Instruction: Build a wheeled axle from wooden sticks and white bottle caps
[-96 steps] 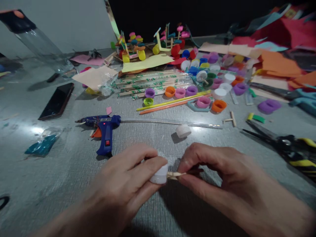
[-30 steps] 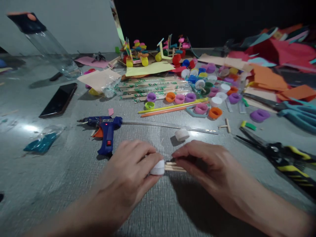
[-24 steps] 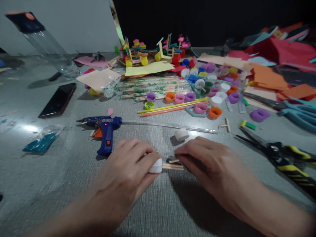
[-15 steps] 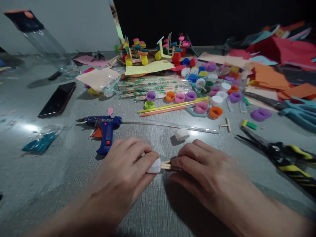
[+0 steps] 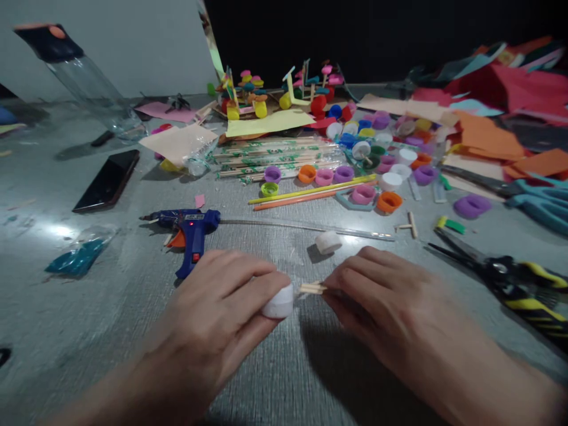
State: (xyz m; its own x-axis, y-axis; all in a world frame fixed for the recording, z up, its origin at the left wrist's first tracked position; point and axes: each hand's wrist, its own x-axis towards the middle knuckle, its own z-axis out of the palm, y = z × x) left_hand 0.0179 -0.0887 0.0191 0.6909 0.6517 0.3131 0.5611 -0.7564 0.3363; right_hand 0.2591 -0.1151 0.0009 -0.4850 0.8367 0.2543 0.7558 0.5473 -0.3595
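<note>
Between the thumb and fingers of my left hand [image 5: 222,313] is a white bottle cap [image 5: 279,303], held just over the table. My right hand [image 5: 388,307] pinches a few thin wooden sticks [image 5: 312,288], whose ends point left at the cap. A small gap separates the stick ends from the cap, and the rest of the sticks is hidden by my fingers. Another white bottle cap [image 5: 328,242] lies on the table just beyond my hands. Behind my left hand rests a blue glue gun [image 5: 194,232] with its red light on and a long clear glue stick [image 5: 306,225] in its back.
Black and yellow pliers [image 5: 501,275] and blue-handled scissors [image 5: 539,201] lie at the right. A phone [image 5: 109,180] and a clear bottle [image 5: 91,89] are at the left. Wrapped chopsticks [image 5: 275,155], coloured caps [image 5: 389,202] and paper sheets [image 5: 488,139] fill the back.
My right hand has moved a little to the right with the sticks. Their ends, which touched or nearly touched the cap, are now apart from it. My left hand still grips the cap.
</note>
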